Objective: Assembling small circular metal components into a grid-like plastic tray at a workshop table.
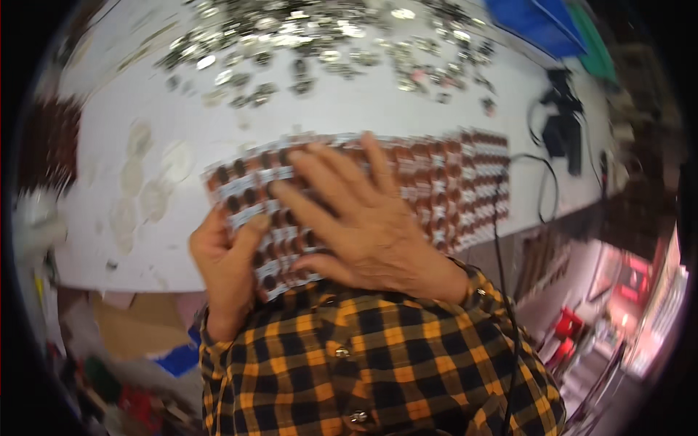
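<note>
A wide sheet (454,189) printed with rows of dark round spots on reddish brown and white lies along the near side of the white table. It seems to be several layers or strips, but blur hides how they join. My left hand (227,254) grips its left edge, thumb on top and fingers partly hidden at the edge. Flat on the sheet's left half rests my right hand (371,218), fingers spread and pointing away from me. The sheet's near left corner reaches past the table edge toward my checked shirt.
Many small shiny metal pieces (276,43) are strewn across the table's far side. Pale discs (174,161) lie at left, near a dark reddish-brown stack (49,145). A black device (563,134) with cables stands at right, below a blue bag (534,25). A thin cable (505,291) hangs across my right side.
</note>
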Demonstrator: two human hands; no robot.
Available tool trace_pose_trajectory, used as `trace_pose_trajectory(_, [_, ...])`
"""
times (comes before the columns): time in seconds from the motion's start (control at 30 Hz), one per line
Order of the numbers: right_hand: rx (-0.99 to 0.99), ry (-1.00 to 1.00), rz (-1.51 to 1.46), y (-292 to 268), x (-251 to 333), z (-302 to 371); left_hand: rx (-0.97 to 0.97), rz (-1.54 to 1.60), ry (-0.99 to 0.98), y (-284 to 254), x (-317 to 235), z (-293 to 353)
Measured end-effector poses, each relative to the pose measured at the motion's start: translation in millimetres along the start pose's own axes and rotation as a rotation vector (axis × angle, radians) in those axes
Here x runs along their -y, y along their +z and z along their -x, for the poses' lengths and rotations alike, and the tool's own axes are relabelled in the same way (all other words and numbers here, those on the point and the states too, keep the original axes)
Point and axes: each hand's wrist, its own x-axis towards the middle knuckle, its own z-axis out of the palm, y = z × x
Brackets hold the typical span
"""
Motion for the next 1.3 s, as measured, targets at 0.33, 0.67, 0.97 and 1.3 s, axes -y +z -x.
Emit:
trace_pose_trajectory(0.33, [-0.172, 0.323, 0.135, -38, -34, 77, -0.029, -0.080, 0.033, -4, 7, -7])
trace_pose_trajectory(0.67, [-0.172, 0.447, 0.126, -35, -62, 114, -0.070, -0.120, 0.012, 2, 3, -8])
trace_pose_trajectory(0.97, [-0.262, 0.340, 0.072, -26, -81, 122, -0.063, -0.204, 0.036, 4, 0, -13])
trace_pose_trajectory(1.3, [-0.368, 0.261, 0.178, -20, -85, 120, 0.021, -0.208, 0.114, 3, 3, -18])
